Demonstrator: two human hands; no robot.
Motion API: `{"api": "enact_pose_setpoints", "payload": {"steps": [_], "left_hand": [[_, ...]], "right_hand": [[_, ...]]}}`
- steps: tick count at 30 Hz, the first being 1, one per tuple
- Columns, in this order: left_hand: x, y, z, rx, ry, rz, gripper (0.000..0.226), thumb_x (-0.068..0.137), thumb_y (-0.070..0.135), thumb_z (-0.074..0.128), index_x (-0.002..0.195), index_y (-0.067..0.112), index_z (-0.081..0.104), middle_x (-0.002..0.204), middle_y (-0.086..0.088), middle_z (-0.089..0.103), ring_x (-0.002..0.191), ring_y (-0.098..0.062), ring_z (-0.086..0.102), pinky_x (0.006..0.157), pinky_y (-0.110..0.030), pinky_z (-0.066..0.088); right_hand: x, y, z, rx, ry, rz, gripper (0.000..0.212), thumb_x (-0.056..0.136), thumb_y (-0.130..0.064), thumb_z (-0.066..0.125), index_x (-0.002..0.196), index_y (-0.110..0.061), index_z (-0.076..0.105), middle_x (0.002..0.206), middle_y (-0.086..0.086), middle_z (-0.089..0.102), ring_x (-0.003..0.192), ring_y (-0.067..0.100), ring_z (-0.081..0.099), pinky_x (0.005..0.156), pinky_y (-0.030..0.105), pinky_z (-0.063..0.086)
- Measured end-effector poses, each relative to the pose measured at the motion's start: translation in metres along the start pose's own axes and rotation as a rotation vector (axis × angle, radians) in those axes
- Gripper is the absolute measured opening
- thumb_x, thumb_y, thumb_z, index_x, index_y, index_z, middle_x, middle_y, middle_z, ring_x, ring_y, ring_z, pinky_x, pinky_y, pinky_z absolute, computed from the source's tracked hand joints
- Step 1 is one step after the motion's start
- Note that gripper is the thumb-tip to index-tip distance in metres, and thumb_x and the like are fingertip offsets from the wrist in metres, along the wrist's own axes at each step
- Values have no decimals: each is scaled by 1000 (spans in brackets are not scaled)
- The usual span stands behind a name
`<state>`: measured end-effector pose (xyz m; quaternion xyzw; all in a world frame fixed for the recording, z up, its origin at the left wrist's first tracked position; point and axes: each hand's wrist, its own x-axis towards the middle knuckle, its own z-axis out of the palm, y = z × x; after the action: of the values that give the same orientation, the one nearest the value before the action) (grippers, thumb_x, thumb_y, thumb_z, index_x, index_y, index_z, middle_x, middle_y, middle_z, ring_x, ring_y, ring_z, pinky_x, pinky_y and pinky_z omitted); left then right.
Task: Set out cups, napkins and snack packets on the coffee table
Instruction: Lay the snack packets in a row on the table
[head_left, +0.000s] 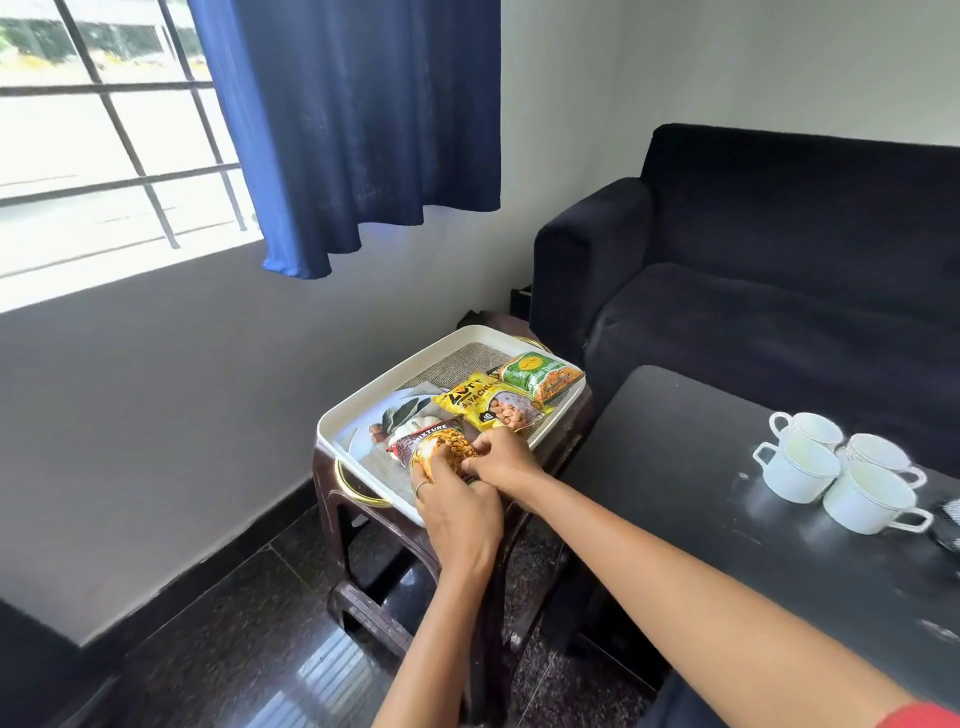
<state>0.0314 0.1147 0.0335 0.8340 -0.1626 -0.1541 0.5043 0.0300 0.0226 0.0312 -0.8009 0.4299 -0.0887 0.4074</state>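
Left hand: the left hand reaches in from the near edge, fingers curled onto the near end of the mixture packet; a ring shows on one finger.
Right hand: the right hand comes in from the near right, fingertips pinching the same packet at its right edge, touching the left hand.
Mixture packet: dark red and orange, lying at the near end of the tray, held by both hands.
Other packets: a yellow packet lies just beyond on the tray, then a green packet at the far end.
Tray: white, with gold handles, resting on a dark brown side table to the left of the coffee table.
Coffee table: the black coffee table stands to the right; four white cups are clustered at its right side. No napkins can be clearly seen.
Step in hand: cups appear set out; the snack packets are being picked up, starting with the nearest.
Next move: lifting the packet clear of the tray rim and carrying it right to bare tabletop, short of the cups.
Beyond: a dark sofa, a blue curtain and a window.
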Motion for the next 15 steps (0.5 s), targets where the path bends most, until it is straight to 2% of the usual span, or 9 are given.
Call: {"api": "enact_pose_setpoints", "payload": {"steps": [3,5,7,9,12,13,15], "left_hand": [[-1,3,1,-64,107,-18,44,88,18,49,131,18,42,138,-13,43,120,-31,44,97,-41,38],[-2,9,0,-77,198,-31,42,87,22,49,129,20,42,136,-11,46,117,-29,46,90,-39,37],[-3,16,-2,-122,281,-41,41,86,23,49,127,22,43,135,-11,46,116,-28,47,89,-37,34],[-2,22,-5,-188,340,-54,40,86,23,49,126,23,44,135,-10,44,117,-29,48,95,-41,35],[-2,28,-9,-283,369,-73,38,88,24,48,126,22,44,136,-11,42,118,-30,48,96,-43,38],[-1,28,-10,-309,360,-86,38,89,27,48,127,22,43,137,-11,43,118,-29,48,94,-42,37],[0,30,-11,-391,298,-125,40,91,34,47,129,21,41,136,-8,47,116,-27,50,89,-38,37]], "right_hand": [[-7,-2,-4,109,-13,-50,7,82,-9,67,83,-8,60,90,7,60,85,15,49,70,25,39],[-11,-1,-6,144,-3,-78,17,82,-7,64,72,-13,51,80,3,51,79,13,44,62,26,36],[-15,-2,-9,205,39,-96,16,83,-6,63,75,-12,51,79,4,50,78,14,44,62,26,38],[-18,-3,-12,306,73,-93,16,85,-3,63,78,-11,51,76,3,50,75,14,46,65,25,45],[-26,-6,-20,399,105,-122,26,86,2,61,69,-11,46,67,-1,46,61,7,46,49,8,45],[-28,-7,-23,428,111,-132,23,87,2,60,71,-9,48,69,1,49,62,7,48,49,9,47],[-35,-8,-30,478,116,-156,14,88,2,59,77,-4,53,79,9,56,72,14,57,64,23,57]]}}
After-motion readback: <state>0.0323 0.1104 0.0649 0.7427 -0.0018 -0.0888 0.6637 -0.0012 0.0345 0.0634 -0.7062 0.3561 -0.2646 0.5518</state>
